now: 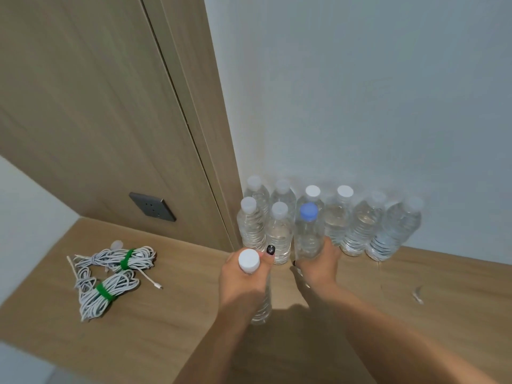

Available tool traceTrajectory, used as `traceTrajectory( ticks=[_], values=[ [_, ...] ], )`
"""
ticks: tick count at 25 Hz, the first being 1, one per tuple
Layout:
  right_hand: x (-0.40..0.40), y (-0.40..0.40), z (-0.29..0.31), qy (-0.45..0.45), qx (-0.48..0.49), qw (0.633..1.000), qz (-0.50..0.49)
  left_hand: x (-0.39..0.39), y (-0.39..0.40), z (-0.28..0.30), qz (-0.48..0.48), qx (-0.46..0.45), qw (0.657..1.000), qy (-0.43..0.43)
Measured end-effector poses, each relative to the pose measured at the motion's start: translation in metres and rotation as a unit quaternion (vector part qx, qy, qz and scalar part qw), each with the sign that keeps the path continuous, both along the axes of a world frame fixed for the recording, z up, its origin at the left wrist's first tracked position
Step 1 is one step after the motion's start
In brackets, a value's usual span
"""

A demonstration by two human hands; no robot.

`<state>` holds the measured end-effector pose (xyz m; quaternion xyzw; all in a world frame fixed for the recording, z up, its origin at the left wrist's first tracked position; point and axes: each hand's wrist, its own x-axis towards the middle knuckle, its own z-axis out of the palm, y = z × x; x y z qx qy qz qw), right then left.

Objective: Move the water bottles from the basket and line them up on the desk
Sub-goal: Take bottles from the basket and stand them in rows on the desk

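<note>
Several clear water bottles (360,225) stand in two rows against the pale wall on the wooden desk (166,314). My right hand (318,264) grips the lower body of a blue-capped bottle (308,228) standing in the front row. My left hand (241,281) holds a white-capped bottle (249,260) around its upper body, upright, in front of the rows and left of the blue-capped one. Two other white-capped bottles (250,225) stand in the front row at the left. The basket is out of view.
Two bundles of white cable (110,275) tied with green straps lie on the desk's left part. A grey wall socket (152,207) sits on the wooden panel behind them. A small scrap (417,295) lies on the desk at the right.
</note>
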<state>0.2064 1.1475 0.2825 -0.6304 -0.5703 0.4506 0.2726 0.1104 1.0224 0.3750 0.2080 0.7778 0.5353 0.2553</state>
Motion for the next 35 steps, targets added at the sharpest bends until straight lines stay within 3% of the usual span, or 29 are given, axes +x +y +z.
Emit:
traceTrajectory(
  ticks=[6,11,16,20,22,26,31,35],
  values=[
    [-0.006,0.004,-0.025,0.017,-0.029,0.999,-0.036,0.000,0.013,-0.003,0.013,0.006,1.000,-0.004],
    [-0.014,0.013,-0.031,-0.041,-0.107,0.993,-0.027,0.002,0.020,0.000,0.021,0.002,1.000,-0.015],
    [-0.013,0.018,-0.037,-0.050,-0.157,0.986,0.023,-0.002,0.021,-0.002,0.052,-0.032,0.997,-0.056],
    [-0.003,0.024,-0.025,-0.105,-0.184,0.972,0.104,-0.004,0.012,0.005,0.053,-0.004,0.998,-0.044],
    [0.001,0.022,-0.016,-0.123,-0.190,0.970,0.087,-0.003,0.010,0.014,0.044,0.007,0.998,-0.040],
    [0.020,-0.006,0.012,-0.068,-0.115,0.989,0.068,0.000,0.015,0.034,0.010,0.023,1.000,-0.014],
    [0.037,-0.047,0.058,-0.005,-0.011,0.972,0.235,0.014,0.026,0.052,-0.058,0.046,0.997,-0.005],
    [0.042,-0.058,0.074,0.017,0.059,0.962,0.266,0.034,0.036,0.063,-0.137,0.040,0.990,-0.020]
  ],
)
